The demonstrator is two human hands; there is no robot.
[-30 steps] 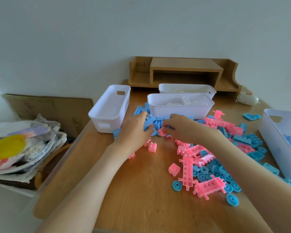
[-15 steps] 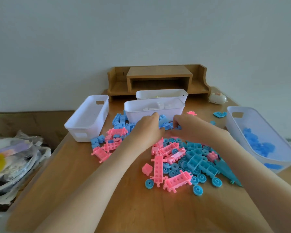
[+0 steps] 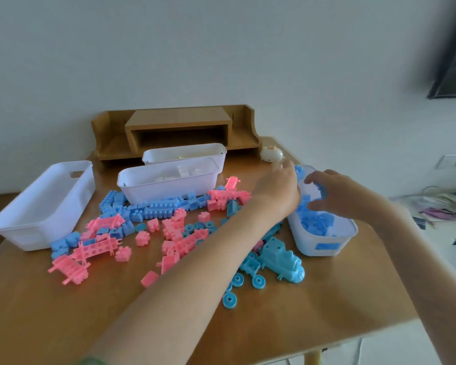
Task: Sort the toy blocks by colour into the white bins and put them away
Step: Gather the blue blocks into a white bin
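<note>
The right bin (image 3: 324, 243) stands at the table's (image 3: 327, 306) right edge, and blue blocks (image 3: 316, 222) are heaped inside it. Both hands are over this bin. The left hand (image 3: 279, 192) reaches across its left rim with its back to the camera. Its fingers are hidden, with a bit of blue at their tips, so I cannot tell whether it holds anything. The right hand (image 3: 336, 192) hovers above the bin's middle and is wide: the fingers curve loosely, the thumb stands apart, and blue blocks show in the gap.

Left of the bin, a loose spread of pink blocks (image 3: 177, 233) and more blue ones (image 3: 156, 210) covers the table. A blue train (image 3: 282, 259) sits just beside the bin's near left corner, with blue wheels (image 3: 237, 281) a little nearer the camera.

Further left of the bin is the middle bin (image 3: 166, 187), holding white pieces. The back bin (image 3: 187, 151) is just behind that one, and the left bin (image 3: 42, 204) is well apart from the right bin at the table's far side. Beyond the right bin's far end lies a small white round thing (image 3: 271, 154), and left of that stands a wooden shelf (image 3: 177, 125) against the wall.
</note>
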